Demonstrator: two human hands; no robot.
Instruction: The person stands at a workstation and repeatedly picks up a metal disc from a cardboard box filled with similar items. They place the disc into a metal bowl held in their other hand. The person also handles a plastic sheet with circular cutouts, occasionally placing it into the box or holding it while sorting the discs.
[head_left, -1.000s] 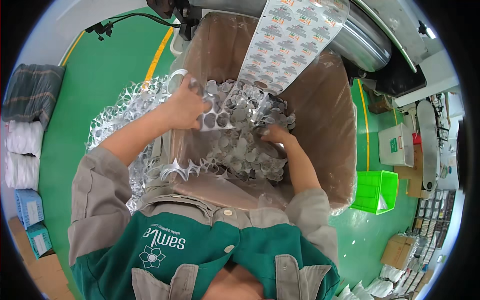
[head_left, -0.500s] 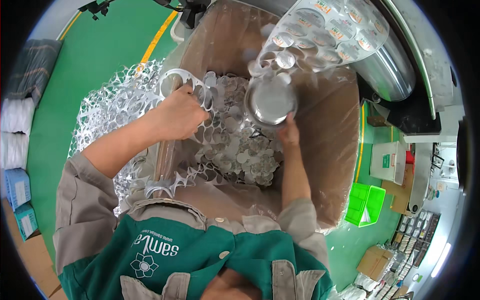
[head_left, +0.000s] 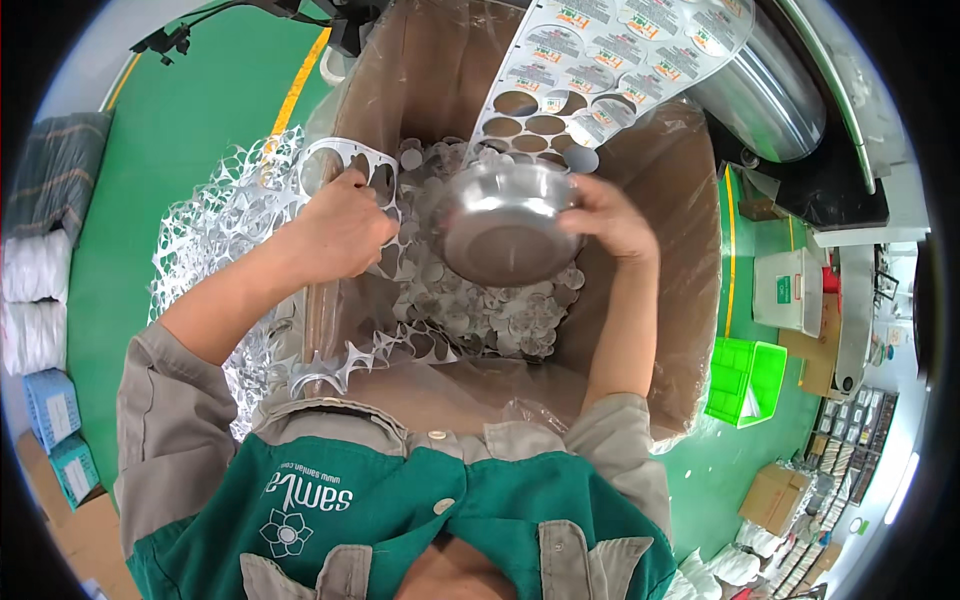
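My left hand (head_left: pixel 345 228) is closed on a strip of white scrap web (head_left: pixel 383 165) with round holes, at the left rim of a large carton. In my right hand (head_left: pixel 612 215) is a shiny metal bowl (head_left: pixel 515 225), gripped by its right side and tilted. The bowl is over a heap of loose round silvery-white discs (head_left: pixel 490 318) inside the carton. Just above it hangs a printed white sheet (head_left: pixel 640 50) of round labels or lids. Its lower part shows open round holes, and one disc (head_left: pixel 581 159) hangs near its lower edge. My right fingertips are partly hidden behind the bowl.
The brown carton (head_left: pixel 650 300) has a clear plastic liner. A tangle of punched web (head_left: pixel 215 240) spills over its left side. A shiny metal roller (head_left: pixel 770 95) stands at upper right. A green crate (head_left: pixel 745 380) sits on the green floor to the right.
My right hand and the bowl have moved left and nearer, and the bowl has tilted. The hanging sheet has straightened and shows more empty holes. My left hand has shifted slightly left with the web.
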